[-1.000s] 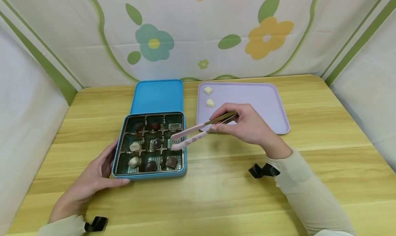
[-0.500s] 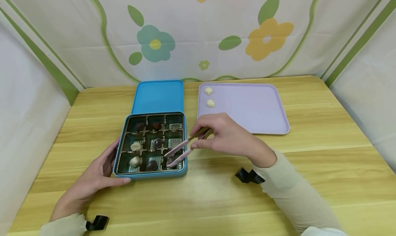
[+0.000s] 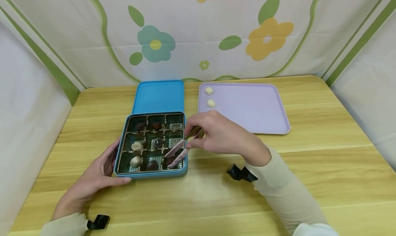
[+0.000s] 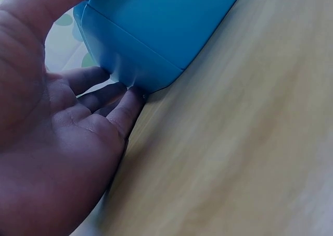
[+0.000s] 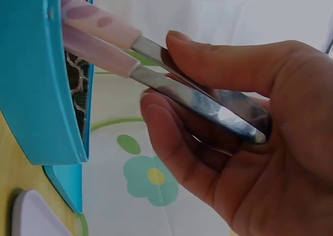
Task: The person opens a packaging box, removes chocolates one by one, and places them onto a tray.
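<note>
My left hand (image 3: 94,176) holds the blue chocolate tin (image 3: 148,176) at its near left corner, thumb along the front and fingers on the left side. Inside, a divided insert holds dark and white chocolates, such as a white chocolate (image 3: 135,161) and a dark round chocolate (image 3: 158,142). My right hand (image 3: 216,134) pinches metal tongs (image 5: 197,98) with pale pink tips between thumb and fingers. Both tips (image 3: 174,150) reach down into the near right compartment, one on each side of a dark square chocolate (image 3: 171,160), which they partly hide.
Behind the tin lies its blue lid (image 3: 159,97). A lilac tray (image 3: 247,105) at the back right carries two white chocolates (image 3: 211,103) near its left edge. A floral cloth (image 3: 191,33) stands behind the wooden table (image 3: 210,201).
My right hand has moved left and toward me, bringing the tong tips from over the middle right compartment down into the near right one. The left hand stays at the tin.
</note>
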The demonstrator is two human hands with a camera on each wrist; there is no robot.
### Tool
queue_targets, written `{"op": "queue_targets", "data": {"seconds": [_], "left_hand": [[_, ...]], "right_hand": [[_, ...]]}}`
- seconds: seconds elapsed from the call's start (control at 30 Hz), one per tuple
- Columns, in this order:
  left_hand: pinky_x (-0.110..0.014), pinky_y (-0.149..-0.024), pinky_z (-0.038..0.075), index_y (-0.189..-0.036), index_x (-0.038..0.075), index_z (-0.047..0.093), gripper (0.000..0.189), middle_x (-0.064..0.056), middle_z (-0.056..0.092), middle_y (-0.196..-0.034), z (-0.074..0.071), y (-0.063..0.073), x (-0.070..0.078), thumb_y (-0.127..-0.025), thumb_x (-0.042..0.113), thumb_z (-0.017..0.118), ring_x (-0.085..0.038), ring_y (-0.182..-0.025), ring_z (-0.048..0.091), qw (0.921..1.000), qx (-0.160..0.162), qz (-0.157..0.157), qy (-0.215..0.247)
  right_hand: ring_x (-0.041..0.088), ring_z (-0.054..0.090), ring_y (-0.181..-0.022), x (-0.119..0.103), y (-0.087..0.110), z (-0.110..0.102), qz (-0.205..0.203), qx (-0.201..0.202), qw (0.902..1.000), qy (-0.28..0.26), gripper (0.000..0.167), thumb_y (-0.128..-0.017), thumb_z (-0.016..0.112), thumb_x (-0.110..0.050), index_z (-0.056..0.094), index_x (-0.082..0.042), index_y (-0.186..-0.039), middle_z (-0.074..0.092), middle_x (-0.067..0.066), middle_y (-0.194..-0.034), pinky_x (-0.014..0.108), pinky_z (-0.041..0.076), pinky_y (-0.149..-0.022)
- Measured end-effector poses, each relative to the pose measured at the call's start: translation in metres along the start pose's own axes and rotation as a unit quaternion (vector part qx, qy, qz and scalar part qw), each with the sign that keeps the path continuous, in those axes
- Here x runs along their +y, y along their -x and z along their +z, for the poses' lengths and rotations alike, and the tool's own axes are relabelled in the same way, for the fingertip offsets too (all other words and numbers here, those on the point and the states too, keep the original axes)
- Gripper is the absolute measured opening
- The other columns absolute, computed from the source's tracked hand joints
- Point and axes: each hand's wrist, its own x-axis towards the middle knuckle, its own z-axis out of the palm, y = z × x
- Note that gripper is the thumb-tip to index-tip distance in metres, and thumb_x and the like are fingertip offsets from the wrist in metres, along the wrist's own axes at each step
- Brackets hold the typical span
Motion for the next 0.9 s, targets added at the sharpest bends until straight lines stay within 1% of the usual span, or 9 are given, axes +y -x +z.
{"op": "queue_targets", "data": {"seconds": [0.13,0.27,0.37,0.43,0.5,0.63,0.73,0.83,0.9], "left_hand": [[-0.006,-0.108,0.042,-0.175,0.032,0.010,0.123,-0.015,0.011,-0.182,-0.001,0.001,0.003,-0.085,-0.003,0.087,0.014,-0.146,0.036,1.0000,-0.001,0.001,-0.005],[-0.005,-0.109,0.042,-0.175,0.031,0.010,0.124,-0.015,0.012,-0.181,-0.003,0.000,0.003,-0.084,-0.004,0.087,0.015,-0.145,0.037,0.9999,0.000,0.008,-0.007],[-0.006,-0.109,0.041,-0.175,0.030,0.010,0.124,-0.016,0.011,-0.182,-0.002,0.000,0.003,-0.084,-0.004,0.087,0.015,-0.145,0.037,1.0000,-0.003,0.009,-0.002],[-0.006,-0.110,0.041,-0.175,0.030,0.009,0.124,-0.016,0.009,-0.182,0.000,0.000,0.002,-0.084,-0.004,0.087,0.015,-0.146,0.036,0.9999,-0.004,0.010,0.000],[-0.005,-0.110,0.041,-0.175,0.030,0.010,0.124,-0.016,0.009,-0.182,0.001,0.000,0.002,-0.084,-0.004,0.087,0.014,-0.147,0.036,0.9999,-0.003,0.012,0.003],[-0.005,-0.109,0.040,-0.175,0.030,0.011,0.124,-0.015,0.010,-0.182,0.000,0.000,0.002,-0.083,-0.004,0.087,0.014,-0.147,0.036,0.9999,0.001,0.012,0.003],[-0.004,-0.109,0.040,-0.175,0.029,0.011,0.124,-0.015,0.011,-0.182,-0.001,0.000,0.002,-0.083,-0.005,0.087,0.014,-0.147,0.036,0.9999,0.001,0.013,0.002],[-0.005,-0.109,0.040,-0.175,0.029,0.011,0.124,-0.015,0.011,-0.181,-0.001,0.000,0.000,-0.083,-0.005,0.087,0.016,-0.146,0.036,0.9999,0.000,0.014,0.003],[-0.005,-0.109,0.041,-0.175,0.029,0.011,0.124,-0.016,0.011,-0.182,0.000,-0.001,-0.001,-0.083,-0.005,0.087,0.016,-0.145,0.037,0.9999,-0.001,0.014,0.006]], "right_hand": [[0.005,0.073,-0.087,-0.007,0.000,-0.003,-0.006,-0.003,0.9994,0.034,0.014,-0.090,0.088,-0.012,0.077,-0.010,-0.097,0.076,0.000,-0.100,0.024,0.062,-0.081],[0.006,0.069,-0.087,-0.018,-0.006,0.000,-0.005,-0.032,0.9960,0.083,0.012,-0.093,0.086,-0.014,0.076,-0.010,-0.100,0.074,-0.001,-0.102,0.021,0.058,-0.079],[0.006,0.064,-0.081,-0.015,-0.010,0.003,0.001,-0.050,0.9953,0.083,0.009,-0.095,0.084,-0.015,0.076,-0.011,-0.096,0.074,-0.003,-0.097,0.021,0.056,-0.074],[0.006,0.066,-0.077,-0.005,-0.010,0.001,0.007,-0.040,0.9980,0.049,0.009,-0.094,0.085,-0.014,0.077,-0.012,-0.092,0.075,-0.004,-0.092,0.022,0.057,-0.071],[0.006,0.068,-0.075,0.009,-0.006,-0.002,0.020,-0.020,0.9996,0.000,0.009,-0.091,0.087,-0.012,0.078,-0.013,-0.090,0.077,-0.005,-0.088,0.024,0.060,-0.070],[0.008,0.072,-0.076,0.038,0.004,-0.005,0.063,0.013,0.9941,-0.088,0.009,-0.089,0.089,-0.010,0.081,-0.014,-0.093,0.079,-0.004,-0.089,0.026,0.061,-0.072],[0.013,0.071,-0.078,0.051,0.008,-0.006,0.094,0.027,0.9885,-0.115,0.011,-0.089,0.089,-0.012,0.082,-0.015,-0.095,0.080,-0.004,-0.091,0.026,0.058,-0.071],[0.021,0.071,-0.081,0.057,0.009,-0.006,0.105,0.029,0.9861,-0.126,0.012,-0.088,0.090,-0.012,0.082,-0.016,-0.096,0.080,-0.002,-0.095,0.028,0.056,-0.071],[0.022,0.070,-0.081,0.059,0.009,-0.007,0.107,0.029,0.9854,-0.130,0.011,-0.089,0.090,-0.012,0.082,-0.015,-0.097,0.080,-0.002,-0.095,0.028,0.055,-0.071]]}}
